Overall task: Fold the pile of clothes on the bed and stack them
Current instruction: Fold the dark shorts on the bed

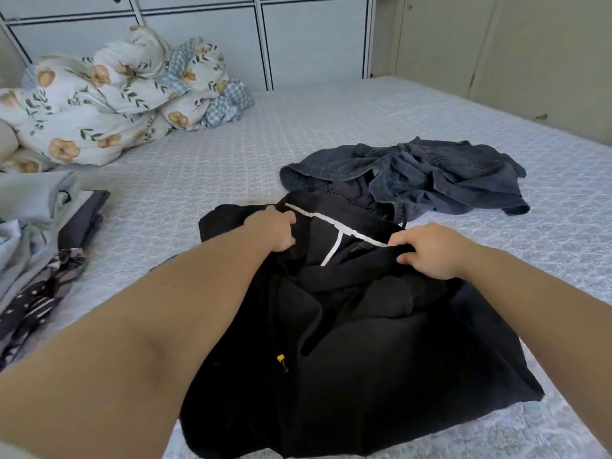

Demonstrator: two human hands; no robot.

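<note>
On the bed (430, 104), both hands, left (276, 231) and right (427, 250), grip the black hoodie (364, 359).

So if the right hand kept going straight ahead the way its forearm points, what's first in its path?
Probably the crumpled dark denim garment, lying just beyond the black hoodie that the right hand grips, though depth is uncertain.

Hoodie (347, 342) on bed (364, 127), close in front. Jeans (430, 173) behind it. Duvet (109, 97) far left. Clothes (36, 233) at left.
</note>
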